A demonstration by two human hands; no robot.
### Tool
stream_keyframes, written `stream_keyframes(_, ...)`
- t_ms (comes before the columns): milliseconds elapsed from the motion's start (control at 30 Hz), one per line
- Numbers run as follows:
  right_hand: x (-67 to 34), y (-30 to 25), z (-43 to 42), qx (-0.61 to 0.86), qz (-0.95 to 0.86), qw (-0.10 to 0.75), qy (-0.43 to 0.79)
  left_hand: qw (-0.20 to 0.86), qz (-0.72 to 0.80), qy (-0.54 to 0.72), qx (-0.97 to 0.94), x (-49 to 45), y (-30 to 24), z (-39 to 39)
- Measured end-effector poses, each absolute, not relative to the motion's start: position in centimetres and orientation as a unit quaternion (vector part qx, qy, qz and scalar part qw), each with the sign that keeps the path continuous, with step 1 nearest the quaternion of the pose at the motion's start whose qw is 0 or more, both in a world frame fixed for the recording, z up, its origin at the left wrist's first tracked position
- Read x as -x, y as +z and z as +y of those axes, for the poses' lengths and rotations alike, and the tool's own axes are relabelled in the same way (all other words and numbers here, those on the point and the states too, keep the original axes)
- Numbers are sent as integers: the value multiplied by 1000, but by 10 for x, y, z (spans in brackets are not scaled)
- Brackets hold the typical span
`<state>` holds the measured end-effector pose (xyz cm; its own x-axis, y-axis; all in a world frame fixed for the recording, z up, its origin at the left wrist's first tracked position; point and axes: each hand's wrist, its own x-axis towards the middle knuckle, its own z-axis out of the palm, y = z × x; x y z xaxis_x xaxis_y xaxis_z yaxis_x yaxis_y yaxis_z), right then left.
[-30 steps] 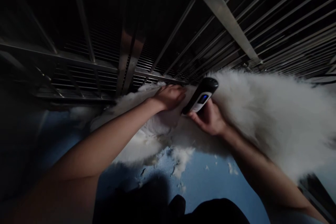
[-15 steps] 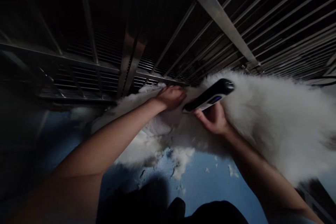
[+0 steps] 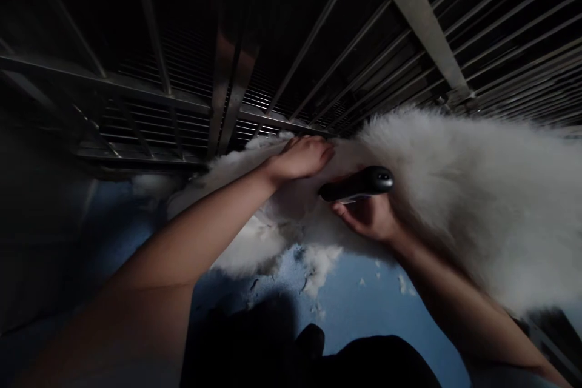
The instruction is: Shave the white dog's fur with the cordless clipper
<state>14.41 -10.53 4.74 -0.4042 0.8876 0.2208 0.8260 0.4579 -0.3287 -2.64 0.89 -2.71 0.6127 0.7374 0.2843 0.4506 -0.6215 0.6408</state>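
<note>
A white, thick-coated animal [image 3: 491, 194] lies across the view, its head not recognizable. Around the middle its coat is cropped short, while the right part stays long and fluffy. My right hand [image 3: 370, 218] is closed around a dark hair clipper [image 3: 359, 185], whose narrow end points left at the short-haired area. Just left of it, my left hand [image 3: 305, 157] presses on the animal with bent fingers held together. Those fingertips are partly hidden, so what they grip cannot be made out.
Metal cage bars [image 3: 313, 36] and a wide frame post [image 3: 421, 12] rise right behind the animal. Tufts of cut white fur [image 3: 321, 264] lie on the blue floor [image 3: 350, 303]. My dark-clothed legs [image 3: 377, 364] are at the bottom edge.
The clipper has tilted, its rear end dropping lower and turning toward me, so its lit display no longer shows. My left hand has shifted slightly right and up in the view.
</note>
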Motion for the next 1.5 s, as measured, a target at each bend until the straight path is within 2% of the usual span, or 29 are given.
stream_keyframes(67, -146, 46, -107, 499, -845, 166, 96, 266, 347, 277, -856, 26, -26, 8)
stream_keyframes(200, -147, 44, -109, 492, -828, 250, 99, 275, 354, 261, -855, 26, -21, 8)
stream_keyframes(400, -141, 46, -119, 462, -868, 170, 67, 261, 361, 271, -854, 21, -22, 8)
stream_keyframes(533, -139, 49, -118, 467, -832, 286, 85, 260, 359, 256, -859, 20, -23, 8)
stream_keyframes(567, -139, 49, -117, 467, -831, 292, 85, 257, 361, 259, -859, 21, -22, 8)
stream_keyframes(700, -142, 45, -121, 469, -862, 171, 89, 259, 371, 271, -849, 22, -19, 4)
stream_keyframes(733, -142, 44, -122, 474, -860, 163, 97, 265, 371, 271, -848, 23, -19, 4)
stream_keyframes(900, -144, 41, -122, 489, -824, 277, 75, 264, 375, 267, -848, 21, -20, 4)
stream_keyframes(1067, -142, 35, -130, 461, -866, 181, 74, 250, 388, 275, -843, 20, -21, 4)
stream_keyframes(1233, -141, 39, -128, 478, -834, 265, 77, 247, 391, 265, -846, 22, -18, 2)
stream_keyframes(1300, -142, 35, -132, 473, -845, 240, 69, 240, 392, 274, -845, 22, -18, 0)
stream_keyframes(1400, -143, 30, -145, 446, -878, 153, 82, 240, 391, 284, -842, 19, -18, -3)
stream_keyframes(1500, -146, 32, -153, 470, -858, 180, 107, 245, 395, 281, -839, 17, -17, -4)
